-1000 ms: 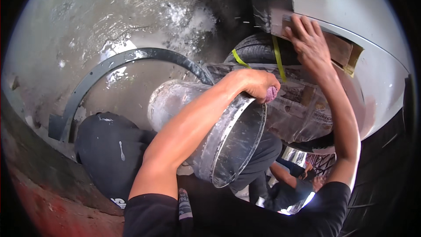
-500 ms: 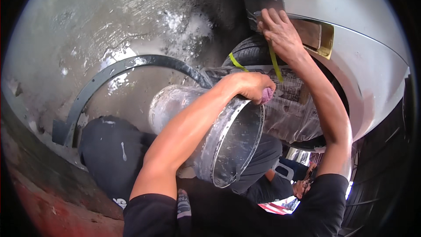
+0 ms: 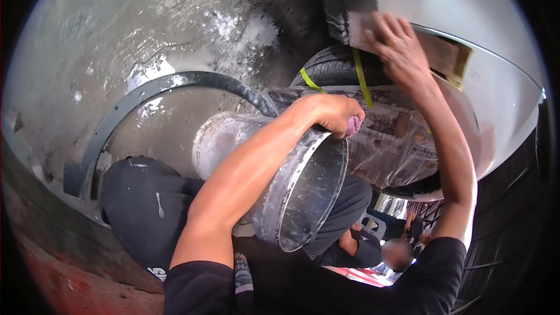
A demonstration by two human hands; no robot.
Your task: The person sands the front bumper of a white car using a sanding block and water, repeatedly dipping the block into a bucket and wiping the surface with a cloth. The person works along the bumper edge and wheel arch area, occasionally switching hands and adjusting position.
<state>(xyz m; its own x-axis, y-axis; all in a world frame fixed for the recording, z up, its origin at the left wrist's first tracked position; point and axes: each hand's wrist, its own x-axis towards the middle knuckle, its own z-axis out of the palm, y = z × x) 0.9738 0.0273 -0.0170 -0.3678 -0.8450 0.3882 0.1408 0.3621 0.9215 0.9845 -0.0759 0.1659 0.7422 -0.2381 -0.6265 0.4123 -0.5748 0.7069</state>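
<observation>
My right hand [image 3: 399, 49] is pressed against the light car body panel [image 3: 496, 122] above the wheel. Its fingers lie stretched over a long flat sanding block [image 3: 440, 53], brown with a yellow edge; the hand hides much of it. My left hand [image 3: 332, 115] is closed at the rim of a scuffed dark bucket [image 3: 274, 210], a bunched purple cloth [image 3: 353, 126] showing at its fingers. The bucket's mouth faces right in the view, between my knees. Newspaper and plastic sheeting [image 3: 391, 146] cover part of the tyre [image 3: 335, 70], with yellow-green tape strips [image 3: 361, 79].
A dark curved wheel-arch trim [image 3: 125, 102] lies on the wet concrete floor [image 3: 116, 29] to the left. Behind, at the lower right, a person [image 3: 359, 245] sits near a grey plastic chair [image 3: 376, 224]. A dark ribbed surface [image 3: 507, 221] borders the right side.
My right hand and the sanding block have shifted to the right along the panel, baring the panel's end. My left hand stays at the bucket rim with the purple cloth.
</observation>
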